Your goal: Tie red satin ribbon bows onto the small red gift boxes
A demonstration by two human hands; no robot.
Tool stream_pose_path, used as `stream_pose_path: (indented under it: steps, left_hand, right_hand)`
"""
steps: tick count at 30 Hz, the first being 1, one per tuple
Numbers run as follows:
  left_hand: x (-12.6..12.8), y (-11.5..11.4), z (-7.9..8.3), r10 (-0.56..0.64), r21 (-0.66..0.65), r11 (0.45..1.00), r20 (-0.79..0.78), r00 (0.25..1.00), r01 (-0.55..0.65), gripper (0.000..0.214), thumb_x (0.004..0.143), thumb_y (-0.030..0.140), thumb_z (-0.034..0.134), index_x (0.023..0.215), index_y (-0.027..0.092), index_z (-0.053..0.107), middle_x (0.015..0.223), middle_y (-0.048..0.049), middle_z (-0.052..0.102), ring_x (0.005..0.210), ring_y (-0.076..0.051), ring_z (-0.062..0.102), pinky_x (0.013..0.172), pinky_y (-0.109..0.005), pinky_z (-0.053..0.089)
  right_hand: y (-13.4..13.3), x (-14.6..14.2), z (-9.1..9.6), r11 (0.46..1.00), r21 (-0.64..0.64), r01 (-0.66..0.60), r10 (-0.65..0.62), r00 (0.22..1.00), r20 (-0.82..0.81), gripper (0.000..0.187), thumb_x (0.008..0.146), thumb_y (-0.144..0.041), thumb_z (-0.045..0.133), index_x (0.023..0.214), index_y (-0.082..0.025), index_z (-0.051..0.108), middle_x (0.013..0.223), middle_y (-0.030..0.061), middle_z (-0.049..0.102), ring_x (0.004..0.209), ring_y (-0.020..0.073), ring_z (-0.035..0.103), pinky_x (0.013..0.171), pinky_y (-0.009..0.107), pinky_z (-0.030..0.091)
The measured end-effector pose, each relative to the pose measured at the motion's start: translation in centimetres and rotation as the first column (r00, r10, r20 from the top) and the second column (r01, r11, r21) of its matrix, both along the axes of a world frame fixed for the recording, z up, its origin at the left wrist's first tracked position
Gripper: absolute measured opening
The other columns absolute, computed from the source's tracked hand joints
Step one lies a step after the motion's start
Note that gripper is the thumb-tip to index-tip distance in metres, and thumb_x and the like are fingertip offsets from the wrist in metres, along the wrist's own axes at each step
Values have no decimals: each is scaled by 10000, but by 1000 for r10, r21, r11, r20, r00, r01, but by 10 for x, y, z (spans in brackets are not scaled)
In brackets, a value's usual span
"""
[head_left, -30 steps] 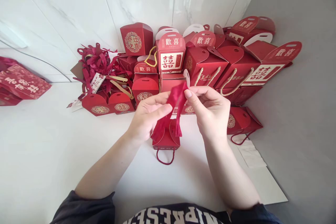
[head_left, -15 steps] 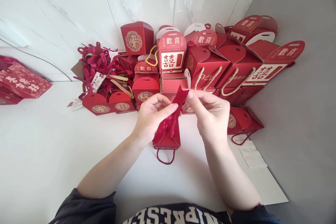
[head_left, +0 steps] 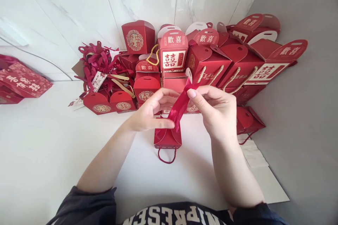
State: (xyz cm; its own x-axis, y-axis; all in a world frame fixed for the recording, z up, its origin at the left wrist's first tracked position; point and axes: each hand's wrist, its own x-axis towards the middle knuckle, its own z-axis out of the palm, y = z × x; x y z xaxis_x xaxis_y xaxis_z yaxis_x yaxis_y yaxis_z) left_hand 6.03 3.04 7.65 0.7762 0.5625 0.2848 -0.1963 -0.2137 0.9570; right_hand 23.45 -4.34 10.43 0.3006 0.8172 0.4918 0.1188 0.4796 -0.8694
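A dark red satin ribbon (head_left: 182, 105) is stretched between my two hands above the white table. My left hand (head_left: 150, 112) pinches its lower part with thumb and fingers. My right hand (head_left: 215, 109) pinches its upper end near the fingertips. Just below the hands a small red gift box (head_left: 168, 140) with a red cord handle sits on the table, partly hidden by the ribbon and my left hand.
Many red gift boxes (head_left: 206, 59) with gold rope handles are stacked against the marble wall. A heap of red ribbons (head_left: 96, 63) lies at the left of them. Flat red packaging (head_left: 22, 82) lies far left. The white table (head_left: 39, 147) ends at the right over grey floor.
The ribbon has been pulled straighter and higher. My right hand lifted its end up and to the right; my left hand slid lower along the ribbon.
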Motion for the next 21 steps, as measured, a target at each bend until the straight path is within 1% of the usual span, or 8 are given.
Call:
stream_pose_path:
  steps: [2,5,8,11,13,15,17,21]
  left_hand:
    - [-11,17,-12,-161,99,981,-72,984,167,808,600,258,891,1315,281,517,1360,-93,568,1273,-298,541,1089,-422,426]
    - [-21,32,-37,-207,144,961,-192,959,236,848,623,309,878,1373,260,487,1408,-127,531,1309,-331,500,1110,-480,384]
    - [-24,30,-58,-139,146,973,-243,960,178,694,735,383,791,1351,225,514,1377,-148,560,1268,-327,532,1086,-495,397]
    - [-24,20,-73,-2,203,978,-237,972,52,591,777,371,754,1304,212,539,1305,-138,600,1231,-302,555,1082,-474,406]
    - [-22,15,-79,108,280,959,-250,962,-35,624,717,357,809,1266,207,554,1264,-135,605,1195,-297,570,1057,-459,434]
    - [-20,11,-83,175,334,939,-261,949,-82,686,625,355,873,1220,194,572,1231,-139,610,1162,-299,584,1034,-455,454]
    - [-18,9,-82,158,315,946,-248,956,-75,708,589,343,895,1196,179,569,1199,-142,636,1146,-296,601,1027,-453,461]
    - [-15,8,-76,46,257,966,-223,974,13,610,644,311,868,1176,164,609,1199,-146,673,1139,-283,624,1007,-432,475]
  right_hand:
    - [-2,0,9,998,58,32,-33,999,29,194,843,-330,716,699,-205,682,625,-27,635,536,109,569,518,251,491]
    - [-3,2,22,990,127,59,-68,995,70,199,833,-340,731,690,-216,669,621,-31,616,558,119,575,537,272,497]
    - [-2,4,28,984,161,79,-92,993,73,193,833,-354,734,704,-226,670,639,-23,620,616,141,611,577,293,510]
    - [1,6,27,982,168,84,-98,993,73,197,849,-375,716,726,-228,668,652,-18,616,643,151,624,588,299,513]
    - [3,6,24,983,167,81,-98,991,94,207,857,-378,707,726,-225,662,663,-16,616,643,148,621,593,299,515]
    - [5,6,21,982,170,84,-106,986,126,218,865,-375,697,717,-219,657,666,-17,617,632,141,614,594,296,515]
    - [6,5,19,980,177,90,-118,981,156,228,874,-370,685,708,-216,653,657,-18,617,618,137,607,586,294,513]
    - [5,2,20,971,212,114,-153,973,175,204,878,-354,682,721,-225,658,653,-17,614,621,143,612,579,300,518]
